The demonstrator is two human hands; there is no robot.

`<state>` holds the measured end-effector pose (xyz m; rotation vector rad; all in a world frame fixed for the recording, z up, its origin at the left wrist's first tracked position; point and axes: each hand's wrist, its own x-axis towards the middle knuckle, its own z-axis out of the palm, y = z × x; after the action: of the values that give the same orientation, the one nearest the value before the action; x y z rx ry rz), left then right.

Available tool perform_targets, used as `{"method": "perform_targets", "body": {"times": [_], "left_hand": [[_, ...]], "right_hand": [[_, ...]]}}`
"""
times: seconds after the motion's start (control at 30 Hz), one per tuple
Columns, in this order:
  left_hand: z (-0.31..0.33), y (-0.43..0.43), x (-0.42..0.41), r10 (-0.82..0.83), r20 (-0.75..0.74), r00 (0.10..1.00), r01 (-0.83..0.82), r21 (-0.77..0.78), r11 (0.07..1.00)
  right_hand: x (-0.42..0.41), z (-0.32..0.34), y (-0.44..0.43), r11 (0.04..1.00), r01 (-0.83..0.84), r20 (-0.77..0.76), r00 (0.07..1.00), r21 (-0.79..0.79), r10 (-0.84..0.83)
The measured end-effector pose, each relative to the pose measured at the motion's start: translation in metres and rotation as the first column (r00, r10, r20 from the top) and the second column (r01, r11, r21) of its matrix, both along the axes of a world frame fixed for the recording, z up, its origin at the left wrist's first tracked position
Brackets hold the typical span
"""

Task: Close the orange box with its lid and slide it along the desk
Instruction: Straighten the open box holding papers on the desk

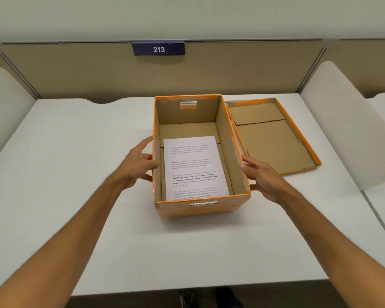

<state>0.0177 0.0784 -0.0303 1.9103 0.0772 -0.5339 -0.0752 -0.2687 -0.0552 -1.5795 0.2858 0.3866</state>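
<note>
An open orange box (pixel 200 205) stands near the middle of the white worktop (pixel 76 196), its long side running away from the person. A printed sheet (pixel 195 167) lies flat on the box floor, toward the near end. A cut-out handle (pixel 187 104) shows in the far wall, and a small white label (pixel 203 204) sits on the near outer face.

The lid (pixel 273 138) lies just right of the box, inner side up, brown inside with an orange rim; its near left edge runs close along the box's right wall.

The left hand (pixel 138 165) is at the box's left wall, fingers spread and touching the wall's outer side; its grip is released, nothing clasped. The right hand (pixel 262 176) is flat against the right wall near the front corner, thumb at the top edge, fingers loosely extended; that grip is also released, pressing rather than grasping.

Behind the worktop stands a beige partition with a dark plate (pixel 158 48) reading 213
</note>
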Motion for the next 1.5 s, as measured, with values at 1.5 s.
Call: {"method": "perform_targets", "body": {"times": [1.5], "left_hand": [[0.009,-0.029,-0.043,-0.135,0.437,0.889,-0.082,0.442,0.893]], "right_hand": [[-0.05,-0.01,0.033,0.914,0.318,0.123,0.947,-0.251,-0.296]]}}
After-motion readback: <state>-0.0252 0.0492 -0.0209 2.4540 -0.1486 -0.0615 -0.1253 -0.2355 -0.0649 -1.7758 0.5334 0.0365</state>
